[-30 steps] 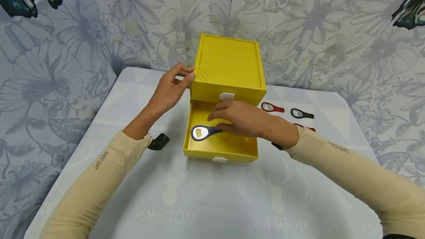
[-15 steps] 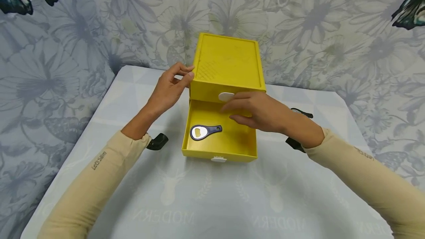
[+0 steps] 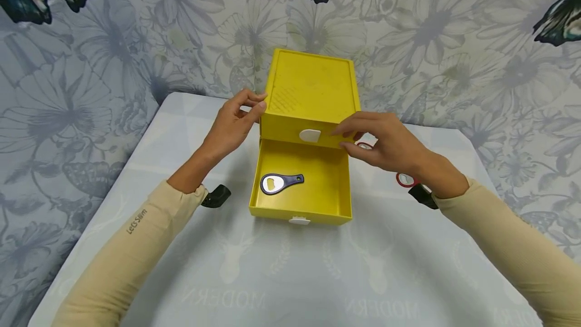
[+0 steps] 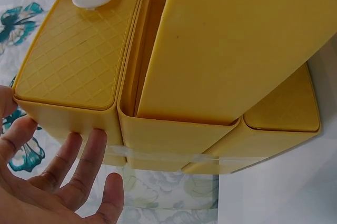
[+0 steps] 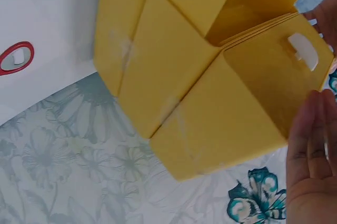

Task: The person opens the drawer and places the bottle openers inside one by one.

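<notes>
A yellow drawer box [image 3: 313,85] stands on the table, with a drawer below its top one pulled out. Inside that pulled-out drawer [image 3: 324,191] lies a bottle opener [image 3: 281,182] with a dark blue rim. My left hand [image 3: 231,122] touches the box's left side with its fingertips, and the left wrist view shows those fingers [image 4: 87,161] spread against the wall. At the box's front right corner is my right hand [image 3: 386,140], fingers fairly straight, holding nothing. In the right wrist view its fingertips [image 5: 310,113] lie by the top drawer's front edge.
Right of the box, partly hidden by my right hand and wrist, are a red-rimmed bottle opener [image 3: 406,180] and another red-rimmed one [image 3: 364,145]. A white tab handle [image 3: 310,135] sticks out from the top drawer. Behind the table hangs a floral backdrop [image 3: 204,29].
My right hand has left the blue bottle opener in the drawer and moved up and right to the box's front right corner. The left hand stays at the box's left side.
</notes>
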Demonstrator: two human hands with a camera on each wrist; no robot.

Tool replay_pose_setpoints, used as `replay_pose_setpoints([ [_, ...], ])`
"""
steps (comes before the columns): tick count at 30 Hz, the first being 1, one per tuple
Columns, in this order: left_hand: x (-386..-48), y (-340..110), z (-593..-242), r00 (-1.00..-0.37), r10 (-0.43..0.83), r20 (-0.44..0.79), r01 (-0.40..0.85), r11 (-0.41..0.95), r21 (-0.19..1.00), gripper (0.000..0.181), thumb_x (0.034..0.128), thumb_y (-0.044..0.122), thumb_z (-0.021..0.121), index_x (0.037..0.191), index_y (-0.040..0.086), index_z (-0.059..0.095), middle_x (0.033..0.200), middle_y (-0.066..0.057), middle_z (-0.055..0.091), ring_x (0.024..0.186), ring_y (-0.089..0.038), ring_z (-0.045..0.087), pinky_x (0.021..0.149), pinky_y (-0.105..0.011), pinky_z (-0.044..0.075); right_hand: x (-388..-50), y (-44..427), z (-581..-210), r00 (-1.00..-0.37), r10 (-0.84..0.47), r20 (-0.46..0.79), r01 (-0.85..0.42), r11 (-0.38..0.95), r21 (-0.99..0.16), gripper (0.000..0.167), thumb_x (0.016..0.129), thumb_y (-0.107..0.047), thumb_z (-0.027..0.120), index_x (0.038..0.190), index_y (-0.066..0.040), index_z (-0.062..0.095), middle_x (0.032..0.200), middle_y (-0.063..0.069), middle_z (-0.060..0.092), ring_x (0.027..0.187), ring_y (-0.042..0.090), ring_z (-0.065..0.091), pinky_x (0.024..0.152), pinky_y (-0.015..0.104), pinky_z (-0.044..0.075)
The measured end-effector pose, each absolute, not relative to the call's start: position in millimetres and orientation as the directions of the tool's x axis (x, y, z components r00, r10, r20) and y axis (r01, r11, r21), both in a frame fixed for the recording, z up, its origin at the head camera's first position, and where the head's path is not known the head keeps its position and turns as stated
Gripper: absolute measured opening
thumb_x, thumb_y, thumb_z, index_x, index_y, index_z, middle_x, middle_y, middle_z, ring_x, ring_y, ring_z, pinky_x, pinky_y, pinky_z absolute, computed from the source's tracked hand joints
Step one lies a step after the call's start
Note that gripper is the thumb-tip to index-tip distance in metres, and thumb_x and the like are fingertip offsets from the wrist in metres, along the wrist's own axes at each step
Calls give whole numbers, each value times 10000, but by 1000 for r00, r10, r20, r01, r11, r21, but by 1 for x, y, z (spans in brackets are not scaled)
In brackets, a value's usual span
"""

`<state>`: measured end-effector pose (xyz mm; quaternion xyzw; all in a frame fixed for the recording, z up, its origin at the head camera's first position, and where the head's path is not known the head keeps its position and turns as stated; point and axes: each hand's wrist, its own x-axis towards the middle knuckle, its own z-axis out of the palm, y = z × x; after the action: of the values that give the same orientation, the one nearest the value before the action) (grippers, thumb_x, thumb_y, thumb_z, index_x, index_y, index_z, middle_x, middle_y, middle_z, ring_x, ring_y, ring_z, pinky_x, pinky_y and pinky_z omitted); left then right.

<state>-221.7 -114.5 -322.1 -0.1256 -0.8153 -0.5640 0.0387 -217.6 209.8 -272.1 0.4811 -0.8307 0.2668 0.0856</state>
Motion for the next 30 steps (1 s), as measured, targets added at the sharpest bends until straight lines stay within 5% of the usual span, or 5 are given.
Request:
replay_pose_setpoints([
  [17,-221,-114,-321,-969,148,197,238,355,904,302,1054,389,501,1183,125,570,1501,38,508,994,-269,667,869,-442,512,-233,265,-277,-639,-609,470,-768,477,-426,346,766,112,775,1060,-70,749,1005,-17,727,850,10,648,769,142,546],
  [24,-221,-113,-321,-970,147,192,233,354,906,301,1055,394,500,1188,133,569,1502,47,506,993,-261,660,864,-427,510,-239,303,-297,-796,-549,254,-602,681,-417,310,857,-10,754,1150,-105,713,1091,-16,711,941,4,631,836,72,491],
  [30,-222,-113,-322,-969,148,196,237,349,907,301,1056,388,498,1190,128,572,1501,42,506,999,-264,663,869,-423,509,-249,334,-323,-862,-496,109,-494,771,-402,294,871,-11,727,1138,-133,714,1147,-3,705,1074,171,617,902,210,537],
])
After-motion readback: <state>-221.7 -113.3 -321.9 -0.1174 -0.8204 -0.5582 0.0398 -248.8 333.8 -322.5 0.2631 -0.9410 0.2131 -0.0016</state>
